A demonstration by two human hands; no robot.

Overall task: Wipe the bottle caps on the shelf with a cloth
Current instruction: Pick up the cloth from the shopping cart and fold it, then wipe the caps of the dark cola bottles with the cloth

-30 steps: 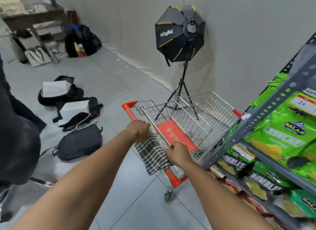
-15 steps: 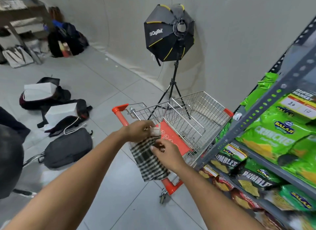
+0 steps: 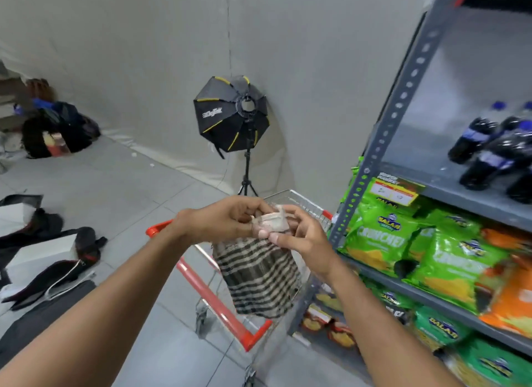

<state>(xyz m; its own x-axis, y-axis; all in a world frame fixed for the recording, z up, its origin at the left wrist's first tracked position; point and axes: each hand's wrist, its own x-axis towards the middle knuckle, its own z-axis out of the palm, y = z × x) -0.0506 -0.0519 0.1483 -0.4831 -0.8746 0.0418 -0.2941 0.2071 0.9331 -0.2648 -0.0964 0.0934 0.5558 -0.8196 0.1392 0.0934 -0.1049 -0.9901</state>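
A black-and-cream checked cloth (image 3: 259,277) hangs in front of me, bunched at its top edge. My left hand (image 3: 224,218) and my right hand (image 3: 299,237) both pinch that top edge, fingers close together, above the cart. Dark soda bottles (image 3: 489,153) with blue caps (image 3: 498,105) stand on the upper level of the grey metal shelf (image 3: 403,98) at the right, well above and to the right of my hands. Their caps are blurred.
A wire shopping cart with a red handle (image 3: 210,288) stands under my hands, close against the shelf post. Green and orange snack bags (image 3: 403,237) fill the lower shelves. A softbox light on a tripod (image 3: 233,113) stands by the wall. Bags (image 3: 51,257) lie on the floor at left.
Both hands have lifted the cloth off the cart handle and raised it. The view has tilted up and right, bringing the bottles on the shelf into sight.
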